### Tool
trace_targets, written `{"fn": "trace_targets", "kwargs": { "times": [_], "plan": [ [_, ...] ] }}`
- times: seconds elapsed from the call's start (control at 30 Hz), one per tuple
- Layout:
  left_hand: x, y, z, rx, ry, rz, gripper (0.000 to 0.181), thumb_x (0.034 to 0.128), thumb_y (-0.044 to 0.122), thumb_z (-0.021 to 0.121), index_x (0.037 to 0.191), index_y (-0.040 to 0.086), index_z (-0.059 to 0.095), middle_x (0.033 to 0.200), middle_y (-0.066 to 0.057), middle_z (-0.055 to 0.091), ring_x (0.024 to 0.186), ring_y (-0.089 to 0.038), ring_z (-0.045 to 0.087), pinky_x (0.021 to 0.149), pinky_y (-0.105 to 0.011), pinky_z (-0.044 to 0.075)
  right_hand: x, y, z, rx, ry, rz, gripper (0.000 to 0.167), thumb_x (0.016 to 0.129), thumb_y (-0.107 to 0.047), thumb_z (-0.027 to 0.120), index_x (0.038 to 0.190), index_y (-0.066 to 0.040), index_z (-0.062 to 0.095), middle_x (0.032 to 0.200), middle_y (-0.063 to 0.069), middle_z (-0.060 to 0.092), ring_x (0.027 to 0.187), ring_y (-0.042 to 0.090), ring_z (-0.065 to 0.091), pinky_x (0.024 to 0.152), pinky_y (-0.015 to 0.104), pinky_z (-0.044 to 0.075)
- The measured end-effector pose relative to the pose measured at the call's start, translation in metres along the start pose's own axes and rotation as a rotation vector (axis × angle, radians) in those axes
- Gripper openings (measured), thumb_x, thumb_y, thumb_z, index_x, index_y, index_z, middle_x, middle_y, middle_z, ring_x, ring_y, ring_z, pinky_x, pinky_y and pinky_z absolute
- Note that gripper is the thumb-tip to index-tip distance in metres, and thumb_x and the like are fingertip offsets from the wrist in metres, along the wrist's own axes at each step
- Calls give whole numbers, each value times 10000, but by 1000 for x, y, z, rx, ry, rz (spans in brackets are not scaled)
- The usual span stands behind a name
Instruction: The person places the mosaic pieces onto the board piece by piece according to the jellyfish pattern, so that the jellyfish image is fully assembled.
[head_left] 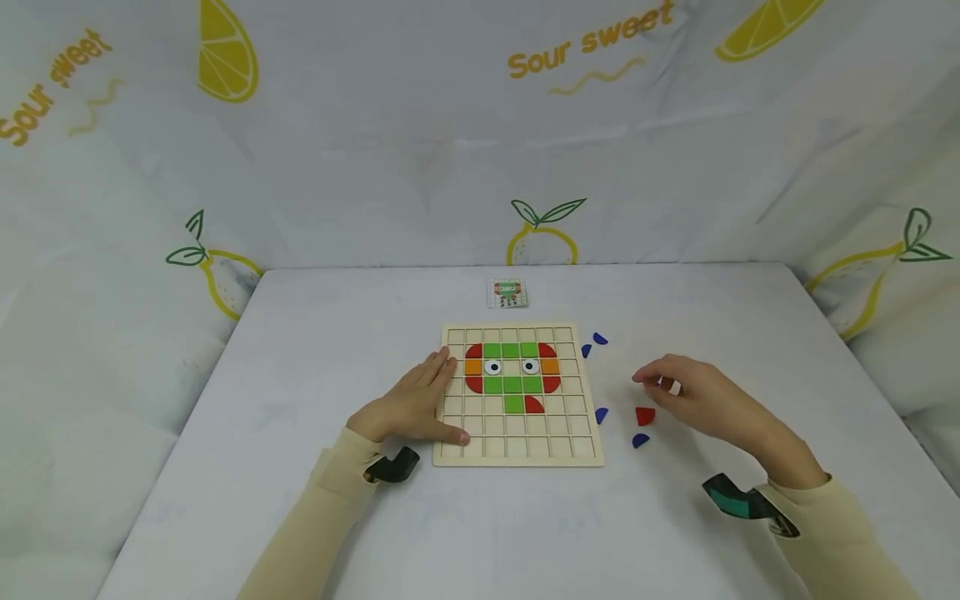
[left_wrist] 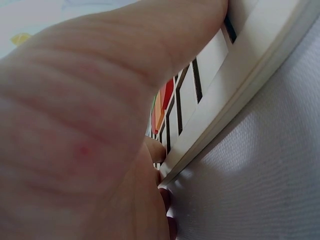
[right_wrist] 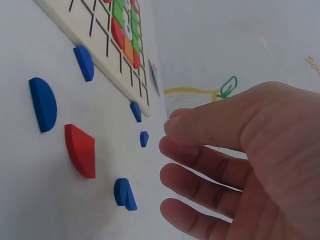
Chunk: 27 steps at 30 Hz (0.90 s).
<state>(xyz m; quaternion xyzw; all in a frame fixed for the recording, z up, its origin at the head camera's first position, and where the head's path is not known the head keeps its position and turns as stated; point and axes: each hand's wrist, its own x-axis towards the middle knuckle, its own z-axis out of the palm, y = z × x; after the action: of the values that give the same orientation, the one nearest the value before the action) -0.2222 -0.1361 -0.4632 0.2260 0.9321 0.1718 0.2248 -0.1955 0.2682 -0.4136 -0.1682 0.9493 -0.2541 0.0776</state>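
Observation:
A pale wooden grid board (head_left: 487, 450) lies on the table, with green, red and orange pieces and two eye pieces set in it. My left hand (head_left: 415, 398) rests on the board's left edge, fingers and thumb spread; the left wrist view shows its thumb over the rim. To the right of the board, my right hand (head_left: 701, 396) hovers with loosely bent fingers and nothing visible in them. Nearest to it are a red quarter-round piece (head_left: 645, 416) and a blue half-round piece (head_left: 640, 440). Two blue pieces (right_wrist: 121, 192) lie close together below its fingertips in the right wrist view.
More blue pieces lie along the board's right side, one (head_left: 602, 415) beside its lower edge and another (head_left: 600, 338) farther back. Behind the board lies a small picture card (head_left: 507, 292). A white cloth backdrop (head_left: 420, 167) with lemon prints rises at the table's far edge.

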Motion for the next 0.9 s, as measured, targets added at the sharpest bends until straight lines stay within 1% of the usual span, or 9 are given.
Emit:
{"fn": "trace_targets", "kwargs": {
  "times": [0.17,0.27,0.37,0.43,0.5,0.6,0.7,0.77,0.9],
  "plan": [
    [0,-1,1,-1,0,-1,1225,808,604,766,1626,22,64,1723,-123,-75,1606,-314,-20,1301,-501,99,-2,8,10,-4,-21,-3,210,945,-58,671,1148,-77,719,978,-29,682,930,163,581,707,233,524],
    [0,-1,1,-5,2,2,1223,810,601,766,1627,24,62,1723,-120,-79,1606,-314,-23,1300,-505,96,-4,12,15,-11,-39,-8,221,943,-30,647,1145,-90,715,1023,-28,681,963,178,594,765,292,550],
    [0,-1,1,-7,2,3,1223,809,598,769,1627,27,61,1723,-117,-83,1606,-313,-26,1301,-505,95,-5,14,20,-9,-65,-3,244,937,-15,629,1152,-95,712,1078,-1,669,987,190,587,787,307,554],
    [0,-1,1,-6,1,3,1223,810,599,768,1627,27,60,1723,-119,-84,1606,-314,-26,1301,-505,95,-6,15,22,-13,-85,-5,271,919,0,627,1152,-105,715,1106,18,661,1011,202,570,801,310,549],
    [-1,-1,1,-6,1,3,1223,811,599,767,1627,27,59,1722,-121,-84,1605,-315,-25,1300,-506,96,-6,16,23,-25,-103,-25,322,888,40,616,1147,-117,725,1132,36,653,1036,218,552,814,305,538],
    [-1,0,0,-2,1,4,1223,812,605,763,1628,29,57,1722,-121,-86,1605,-314,-26,1301,-503,94,-7,17,25,-48,-121,-62,426,834,111,571,1126,-148,744,1176,58,648,1086,249,537,853,334,531],
    [-1,0,0,-5,2,1,1219,812,607,760,1629,36,58,1723,-113,-86,1606,-306,-28,1303,-495,90,-7,18,26,-58,-126,-70,473,813,138,540,1107,-164,756,1173,51,644,1079,245,533,851,320,527],
    [-1,0,0,-6,1,1,1218,812,608,759,1630,39,58,1724,-109,-86,1607,-304,-30,1304,-493,89,-7,17,27,-62,-133,-57,426,832,113,571,1100,-160,757,1115,26,639,1036,219,529,821,292,524],
    [0,-2,1,-4,0,4,1217,813,612,754,1630,39,56,1724,-106,-84,1607,-303,-30,1304,-491,90,-6,15,30,-74,-142,-17,248,872,-9,701,1079,-136,747,994,-10,622,931,165,523,750,248,523]
  ]
}}
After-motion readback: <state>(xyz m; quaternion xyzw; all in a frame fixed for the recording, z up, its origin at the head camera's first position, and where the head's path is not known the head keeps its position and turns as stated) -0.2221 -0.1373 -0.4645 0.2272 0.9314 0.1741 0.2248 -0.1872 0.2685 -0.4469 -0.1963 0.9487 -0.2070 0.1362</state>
